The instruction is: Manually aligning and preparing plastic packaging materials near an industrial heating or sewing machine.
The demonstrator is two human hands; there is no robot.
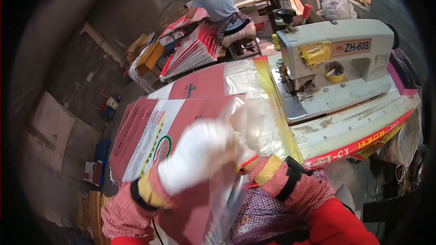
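Note:
My left hand (195, 154), in a white glove, is smeared by motion above a red-and-white printed sack (136, 129). Close beside it is my right hand (244, 152), also white-gloved, its fingers partly hidden behind the left. Clear plastic film (247, 115) rises blurred around the right hand and trails down toward my lap; whether either hand grips it I cannot make out. The printed sack lies flat on top of other sacks (200, 81). Right of them, clear plastic sheets with yellowish edges (277, 127) reach to the sewing machine bed.
A pale industrial sewing machine (336, 59) stands at right, with a tape roll (334, 71) on its bed. A purple box (402, 72) sits behind. Farther off, a seated person (220, 9) works beside stacked sacks (193, 50). A bucket (111, 103) stands on the left floor.

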